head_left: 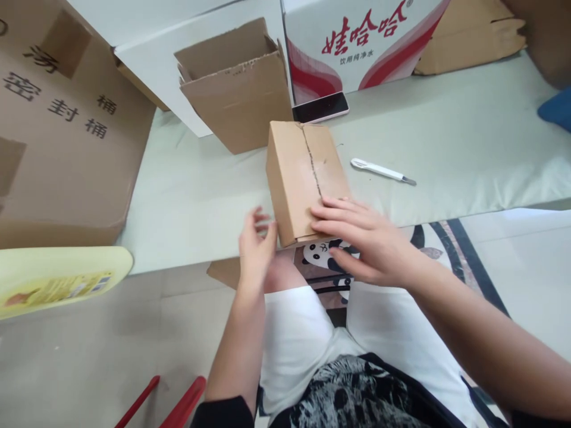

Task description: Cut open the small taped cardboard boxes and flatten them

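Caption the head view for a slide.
Right hand atop a closed cardboard box, left hand by its side; white cutter and phone lie nearby.

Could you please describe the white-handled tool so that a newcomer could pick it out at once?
Find the large white box with red lettering at the back of the pale green tabletop. Come nearer, to the right of the small closed carton under the right hand. The tool lies there: slim, white-handled, with a grey tip, unlike the wider, black-faced phone.
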### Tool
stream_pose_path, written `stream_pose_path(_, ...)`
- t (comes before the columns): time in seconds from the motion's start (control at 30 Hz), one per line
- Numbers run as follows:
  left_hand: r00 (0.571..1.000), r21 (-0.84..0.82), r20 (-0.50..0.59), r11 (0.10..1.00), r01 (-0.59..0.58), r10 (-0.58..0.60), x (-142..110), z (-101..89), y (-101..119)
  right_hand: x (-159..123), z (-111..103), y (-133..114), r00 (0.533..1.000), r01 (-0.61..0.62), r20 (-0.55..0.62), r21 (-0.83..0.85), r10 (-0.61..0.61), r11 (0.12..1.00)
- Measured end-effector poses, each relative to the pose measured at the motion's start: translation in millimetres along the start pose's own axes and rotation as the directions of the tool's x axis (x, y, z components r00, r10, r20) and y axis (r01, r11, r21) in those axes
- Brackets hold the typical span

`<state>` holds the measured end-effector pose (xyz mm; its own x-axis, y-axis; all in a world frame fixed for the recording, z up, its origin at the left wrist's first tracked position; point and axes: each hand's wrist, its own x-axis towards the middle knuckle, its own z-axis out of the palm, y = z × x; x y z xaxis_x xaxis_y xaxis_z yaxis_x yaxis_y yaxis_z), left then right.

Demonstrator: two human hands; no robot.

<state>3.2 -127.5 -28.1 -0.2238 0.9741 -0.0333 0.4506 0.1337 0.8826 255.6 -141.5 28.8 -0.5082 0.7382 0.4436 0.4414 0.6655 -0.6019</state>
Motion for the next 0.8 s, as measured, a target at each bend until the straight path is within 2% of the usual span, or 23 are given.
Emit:
stream_pose_path(0.03, 0.977, -0.003, -0.139, 0.986, -0.164, 0.162, 1, -1.4, 6, 1, 5, -5, 0.999, 0.021, 0.040, -0.058, -0.019, 0.998)
stream_pose_path(0.07, 0.924, 0.004, -0.210, 0.945, -0.326, 0.320, 3, -2.6, 13, 2, 10, -9, 0.997, 0.051, 0.067, -0.100, -0.044, 0.994)
stream_pose_path(0.1, 0.861, 0.028, -0.200, 0.882, -0.471, 0.467, 6, -3.4, 21, 4, 15, -12, 0.993, 0.101, 0.073, -0.108, -0.094, 0.989)
stream_pose_path(0.13, 0.802, 0.062, -0.124, 0.811, -0.582, 0.585, 9, -3.5, 29, 6, 19, -13, 0.986, 0.161, 0.044, -0.081, -0.158, 0.984)
stream_pose_path(0.17, 0.757, 0.089, -0.031, 0.756, -0.649, 0.653, 13, -3.0, 35, 6, 22, -9, 0.979, 0.201, -0.034, -0.050, -0.203, 0.978)
stream_pose_path(0.2, 0.735, 0.107, 0.071, 0.727, -0.678, 0.674, 18, -1.9, 40, 7, 22, -1, 0.965, 0.215, -0.149, -0.023, -0.216, 0.976)
stream_pose_path(0.23, 0.730, 0.109, 0.145, 0.723, -0.682, 0.668, 22, -0.5, 43, 6, 21, 12, 0.947, 0.152, -0.286, -0.009, -0.148, 0.988)
stream_pose_path(0.27, 0.737, 0.105, 0.182, 0.732, -0.673, 0.651, 27, 1.0, 44, 4, 17, 30, 0.894, -0.033, -0.447, -0.048, 0.008, 0.998)
stream_pose_path(0.3, 0.745, 0.097, 0.200, 0.744, -0.661, 0.636, 30, 2.4, 43, 1, 12, 52, 0.806, -0.291, -0.565, -0.116, 0.178, 0.949)
stream_pose_path(0.33, 0.753, 0.090, 0.199, 0.753, -0.652, 0.628, 32, 3.7, 41, -2, 6, 76, 0.747, -0.468, -0.609, -0.194, 0.268, 0.862)
stream_pose_path(0.37, 0.757, 0.077, 0.185, 0.758, -0.648, 0.627, 33, 4.8, 39, -8, 0, 100, 0.730, -0.559, -0.611, -0.273, 0.307, 0.783)
stream_pose_path(0.43, 0.755, 0.042, 0.146, 0.758, -0.650, 0.639, 32, 6.8, 35, -22, -12, 142, 0.805, -0.576, -0.437, -0.411, 0.401, 0.707)
stream_pose_path(0.5, 0.759, 0.007, 0.123, 0.765, -0.644, 0.639, 28, 8.8, 34, -40, -21, 166, 0.826, -0.562, -0.338, -0.437, 0.451, 0.702)
stream_pose_path(0.63, 0.783, -0.009, 0.129, 0.790, -0.613, 0.608, 20, 13.9, 38, -67, -29, 173, 0.838, -0.546, -0.286, -0.453, 0.465, 0.705)
stream_pose_path(0.73, 0.786, -0.002, 0.101, 0.790, -0.613, 0.610, 16, 18.8, 40, -70, -28, 172, 0.836, -0.548, -0.291, -0.478, 0.466, 0.686)
stream_pose_path(0.8, 0.784, 0.016, 0.083, 0.785, -0.619, 0.616, 15, 21.8, 40, -64, -25, 175, 0.819, -0.574, -0.319, -0.486, 0.478, 0.659)
